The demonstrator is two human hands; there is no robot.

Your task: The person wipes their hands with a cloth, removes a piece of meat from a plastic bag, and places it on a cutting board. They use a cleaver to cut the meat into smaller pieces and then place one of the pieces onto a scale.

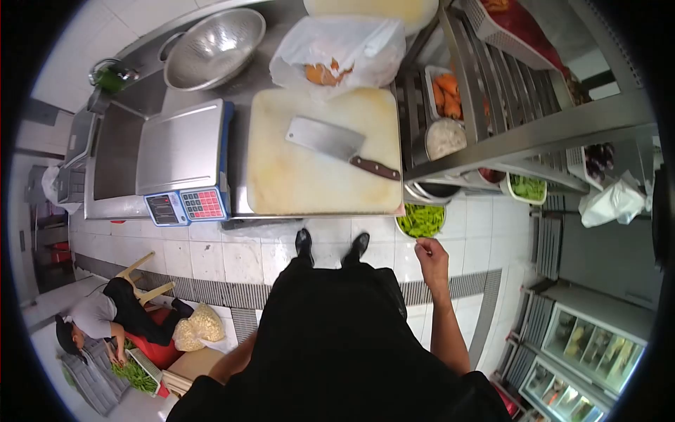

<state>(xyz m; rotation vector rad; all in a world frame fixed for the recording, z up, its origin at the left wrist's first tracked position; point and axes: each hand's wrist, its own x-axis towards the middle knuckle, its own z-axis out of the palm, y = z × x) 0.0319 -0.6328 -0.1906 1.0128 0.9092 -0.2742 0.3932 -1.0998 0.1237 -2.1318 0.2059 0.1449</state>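
Observation:
My right hand (432, 259) hangs at my side with its fingers curled in, and no object shows in it. Nearest to it is a round container of cut green vegetables (422, 220) on the floor. Of my left arm only a piece of forearm (234, 358) shows; the hand itself is out of sight. In front of me a cleaver (325, 139) with a brown handle lies flat on a cutting board (281, 186), touched by neither hand. A white plastic bag (373, 46) with orange-brown scraps sits just behind the board.
Left of the board stands a digital scale (184, 141), beside a sink (116, 158) and metal colander (214, 49). A slatted rack (534, 133) on the right holds carrots (447, 95). A co-worker (105, 316) sits low at left, hands at green vegetables (137, 373).

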